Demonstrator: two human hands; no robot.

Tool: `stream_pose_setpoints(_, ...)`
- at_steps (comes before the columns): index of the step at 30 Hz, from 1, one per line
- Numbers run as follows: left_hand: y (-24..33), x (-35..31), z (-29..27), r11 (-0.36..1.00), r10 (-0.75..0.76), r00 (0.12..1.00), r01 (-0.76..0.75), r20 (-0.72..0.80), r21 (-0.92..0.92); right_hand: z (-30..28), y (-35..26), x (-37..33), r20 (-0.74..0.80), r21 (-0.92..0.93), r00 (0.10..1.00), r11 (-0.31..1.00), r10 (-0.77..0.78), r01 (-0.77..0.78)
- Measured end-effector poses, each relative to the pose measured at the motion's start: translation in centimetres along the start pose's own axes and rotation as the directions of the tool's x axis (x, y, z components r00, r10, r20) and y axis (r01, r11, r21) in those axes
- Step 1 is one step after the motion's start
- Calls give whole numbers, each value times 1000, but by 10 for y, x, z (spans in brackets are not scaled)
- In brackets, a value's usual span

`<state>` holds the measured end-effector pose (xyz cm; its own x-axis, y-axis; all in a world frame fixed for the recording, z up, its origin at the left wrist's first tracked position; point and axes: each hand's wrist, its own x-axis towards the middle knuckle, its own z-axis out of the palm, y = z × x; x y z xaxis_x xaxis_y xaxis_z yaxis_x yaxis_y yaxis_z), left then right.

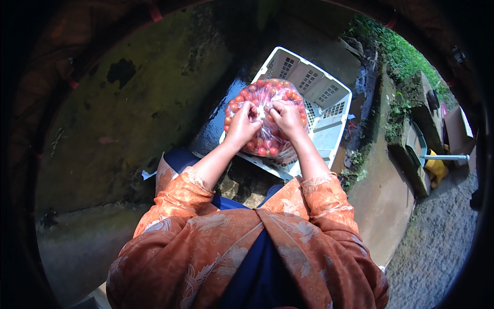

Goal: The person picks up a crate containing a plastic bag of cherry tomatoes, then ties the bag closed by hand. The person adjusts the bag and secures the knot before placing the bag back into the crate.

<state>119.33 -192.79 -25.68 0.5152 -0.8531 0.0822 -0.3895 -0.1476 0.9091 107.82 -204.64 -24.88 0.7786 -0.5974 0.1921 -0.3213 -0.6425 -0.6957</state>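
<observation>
A clear plastic bag [265, 147] full of small red tomatoes rests on the near left part of a white plastic crate [329, 131]. Its gathered top faces up between my hands. My left hand [243, 124] pinches the gathered plastic from the left side. From the right, my right hand [286, 119] grips the same neck of the bag, fingers closed and bent inward. The two hands are close together but apart. Whether the neck is knotted cannot be made out. Part of the crate's floor and near wall is hidden under the bag.
A mossy concrete surface [123, 129] lies to the left, with a wet patch [218, 116] beside the crate. On the right run a concrete ledge [383, 201], stone blocks [411, 139], a yellow object [436, 169] with a pale bar, gravel [437, 242] and green plants [396, 49].
</observation>
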Motion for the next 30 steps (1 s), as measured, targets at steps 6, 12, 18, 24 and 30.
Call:
stream_pose_setpoints(6,-1,1,-4,962,22,996,-45,86,269,9,12,4,-264,121,964,993,44,-12)
stream_pose_setpoints(12,-5,-9,-10,883,389,921,-384,37,271,17,14,11,-21,558,933,778,359,-287)
stream_pose_setpoints(18,-14,-17,-9,986,127,992,-125,-15,114,-12,10,12,-244,463,961,886,131,-3)
stream_pose_setpoints(24,-17,-17,-6,998,53,998,-52,-14,40,-29,-14,-12,1,140,991,981,-132,131)
stream_pose_setpoints(30,-19,-11,-6,996,-58,996,62,68,-64,-4,-15,-11,76,-103,980,977,-182,189)
